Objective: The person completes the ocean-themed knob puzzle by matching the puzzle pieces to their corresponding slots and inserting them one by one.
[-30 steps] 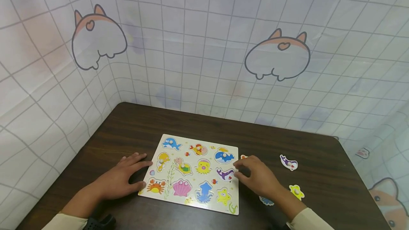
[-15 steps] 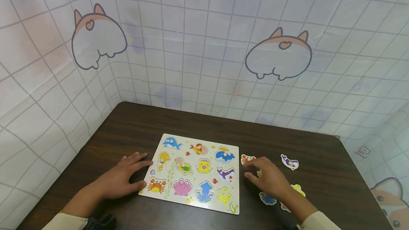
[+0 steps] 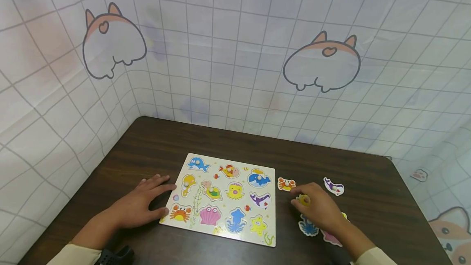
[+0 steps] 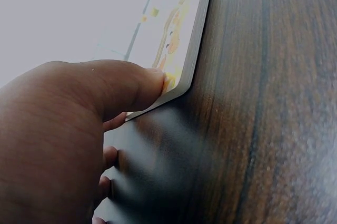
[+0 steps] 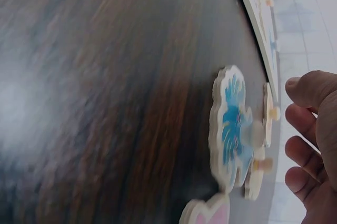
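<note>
A pale wooden puzzle board [image 3: 222, 183] with sea-animal pictures lies on the table. My left hand [image 3: 141, 203] rests at its left edge, fingers spread; in the left wrist view the thumb [image 4: 129, 84] presses the board's corner. Over the loose pieces right of the board hovers my right hand [image 3: 318, 207], loosely bent and holding nothing. Nearest its fingertips is a yellow knobbed piece [image 3: 303, 199], partly covered by the hand. A crab piece [image 3: 286, 184] lies just beyond, and a blue squid piece [image 5: 231, 124] sits below the hand.
A purple whale piece [image 3: 334, 187] lies farther right. Under the right forearm a pink piece [image 3: 331, 238] and a yellow piece [image 3: 345, 216] are partly hidden. Some board spots hold knobbed pieces, such as the blue whale [image 3: 259, 180]. A patterned cloth [image 3: 235, 52] hangs behind the table [image 3: 228, 136].
My right hand has drawn away from the board's right edge, moving right and slightly toward me, uncovering the crab piece. The left hand has stayed in place.
</note>
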`<state>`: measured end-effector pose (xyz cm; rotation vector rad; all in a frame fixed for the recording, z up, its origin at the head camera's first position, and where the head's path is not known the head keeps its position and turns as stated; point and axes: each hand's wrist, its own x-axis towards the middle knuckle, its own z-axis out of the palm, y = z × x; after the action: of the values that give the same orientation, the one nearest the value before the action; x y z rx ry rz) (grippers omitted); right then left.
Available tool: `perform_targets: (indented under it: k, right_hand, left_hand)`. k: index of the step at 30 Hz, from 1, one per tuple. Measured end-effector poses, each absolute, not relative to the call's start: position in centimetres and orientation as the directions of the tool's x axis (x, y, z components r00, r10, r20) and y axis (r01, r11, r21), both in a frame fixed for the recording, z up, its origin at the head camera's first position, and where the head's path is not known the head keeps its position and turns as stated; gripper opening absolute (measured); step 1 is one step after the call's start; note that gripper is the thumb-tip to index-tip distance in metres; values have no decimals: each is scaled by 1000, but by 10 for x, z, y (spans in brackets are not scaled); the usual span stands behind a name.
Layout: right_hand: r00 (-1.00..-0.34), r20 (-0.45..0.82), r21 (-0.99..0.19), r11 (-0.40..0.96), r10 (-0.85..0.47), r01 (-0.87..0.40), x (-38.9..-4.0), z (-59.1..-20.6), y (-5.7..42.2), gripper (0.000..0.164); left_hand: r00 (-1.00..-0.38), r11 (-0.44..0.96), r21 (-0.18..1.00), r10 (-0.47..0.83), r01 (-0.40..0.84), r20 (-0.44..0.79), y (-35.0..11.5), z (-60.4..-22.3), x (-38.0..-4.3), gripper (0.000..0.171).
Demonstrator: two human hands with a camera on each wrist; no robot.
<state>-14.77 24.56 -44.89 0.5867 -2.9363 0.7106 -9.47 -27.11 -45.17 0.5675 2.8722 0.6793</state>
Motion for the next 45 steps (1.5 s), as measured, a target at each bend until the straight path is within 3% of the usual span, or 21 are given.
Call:
perform_targets:
  k: [21,32,45]
  right_hand:
    - [-922,196,-418,822,-334,-387,-149,-456,273,18]
    - [-941,135,-439,833,-309,-337,-155,-459,281,16]
    - [-923,196,-430,817,-330,-383,-157,-459,278,11]
  left_hand:
    - [-914,803,474,404,361,10,-272,-458,-94,63]
    - [-921,823,461,387,331,-30,-272,-458,-95,65]
    - [-922,825,461,385,327,-35,-273,-458,-95,64]
